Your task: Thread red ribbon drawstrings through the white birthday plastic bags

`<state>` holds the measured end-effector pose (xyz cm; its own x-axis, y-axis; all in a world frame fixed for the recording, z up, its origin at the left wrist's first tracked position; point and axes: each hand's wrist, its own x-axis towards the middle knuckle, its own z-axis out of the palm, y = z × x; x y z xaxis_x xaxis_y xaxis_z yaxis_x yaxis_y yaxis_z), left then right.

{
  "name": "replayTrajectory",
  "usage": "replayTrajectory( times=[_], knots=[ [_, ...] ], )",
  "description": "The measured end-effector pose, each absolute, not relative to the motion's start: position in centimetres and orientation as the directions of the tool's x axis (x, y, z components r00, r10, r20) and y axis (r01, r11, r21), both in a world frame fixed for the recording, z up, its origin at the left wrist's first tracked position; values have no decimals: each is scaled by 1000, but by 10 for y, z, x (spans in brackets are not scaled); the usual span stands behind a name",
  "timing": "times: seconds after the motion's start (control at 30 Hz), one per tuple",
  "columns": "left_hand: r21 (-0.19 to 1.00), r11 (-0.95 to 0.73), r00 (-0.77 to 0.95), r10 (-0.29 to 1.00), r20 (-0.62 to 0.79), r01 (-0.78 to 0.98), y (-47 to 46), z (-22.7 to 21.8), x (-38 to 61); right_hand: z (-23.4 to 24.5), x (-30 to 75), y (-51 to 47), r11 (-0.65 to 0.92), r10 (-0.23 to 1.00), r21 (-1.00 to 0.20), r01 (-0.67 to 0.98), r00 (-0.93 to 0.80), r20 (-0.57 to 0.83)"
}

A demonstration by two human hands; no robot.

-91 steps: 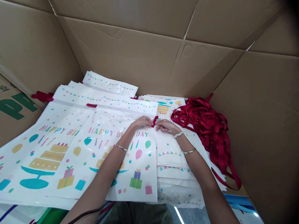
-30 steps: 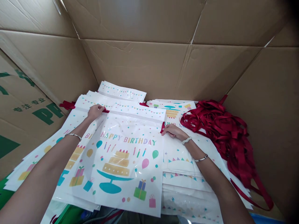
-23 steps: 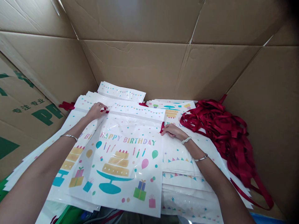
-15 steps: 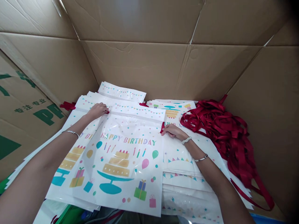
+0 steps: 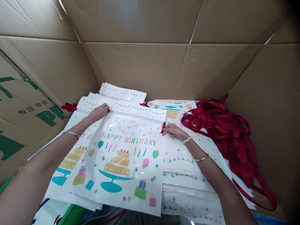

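Note:
My left hand (image 5: 99, 112) rests at the top left corner of a glossy white plastic birthday bag (image 5: 126, 159), its fingers over a short red ribbon end (image 5: 108, 110). My right hand (image 5: 172, 131) lies at the bag's right edge, pinching a second red ribbon end (image 5: 162, 127). The bag lies flat on top of a pile, printed "HAPPY BIRTHDAY" with a cake, balloons and gifts. Beneath my left forearm, another printed bag (image 5: 72, 156) spreads out. My fingers partly hide both ribbon ends.
A tangled heap of dark red ribbon (image 5: 222, 131) lies to the right, beside a stack of bags (image 5: 185, 184). More bags (image 5: 122, 93) lie at the back. Tall cardboard box walls (image 5: 133, 72) surround everything, and a green-printed flap (image 5: 47, 115) stands at the left.
My hands have moved apart from pinching one ribbon together to the bag's opposite sides. The bag now lies straighter in the middle, and the view has shifted slightly.

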<state>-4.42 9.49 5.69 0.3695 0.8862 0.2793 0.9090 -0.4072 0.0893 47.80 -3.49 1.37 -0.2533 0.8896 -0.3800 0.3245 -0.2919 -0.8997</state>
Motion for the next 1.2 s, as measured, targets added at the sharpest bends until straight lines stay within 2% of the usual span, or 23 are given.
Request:
replayTrajectory(
  times=[0.1, 0.23, 0.37, 0.47, 0.63, 0.83, 1.03, 1.1, 1.2],
  knots=[
    [205, -354, 281, 907, 314, 912, 96, 52, -44, 18, 475, -36, -304, 884, -892, 335, -250, -395],
    [409, -227, 133, 960, 244, 884, 99, 51, -43, 24, 473, -39, -313, 885, -891, 328, -240, -399],
    [533, -205, 126, 975, 181, 821, 98, 56, -42, 24, 473, -39, -322, 881, -887, 329, -239, -409],
    [523, -194, 127, 979, 163, 830, 98, 61, -41, 20, 474, -37, -320, 881, -888, 330, -242, -407],
    [413, -188, 148, 981, 127, 891, 101, 66, -40, 12, 478, -33, -303, 884, -897, 321, -257, -391],
    [163, -196, 171, 973, 155, 967, 109, 78, -50, 12, 480, -34, -257, 889, -903, 343, -284, -361],
    [334, 37, -52, 998, 36, 942, 118, 82, -68, 2, 484, -30, -237, 893, -914, 329, -297, -339],
    [377, 83, -92, 996, 7, 922, 118, 78, -66, 1, 484, -29, -236, 893, -914, 331, -297, -338],
    [505, 133, -112, 991, -71, 853, 118, 71, -57, 4, 483, -31, -245, 891, -910, 333, -294, -347]
  ],
)
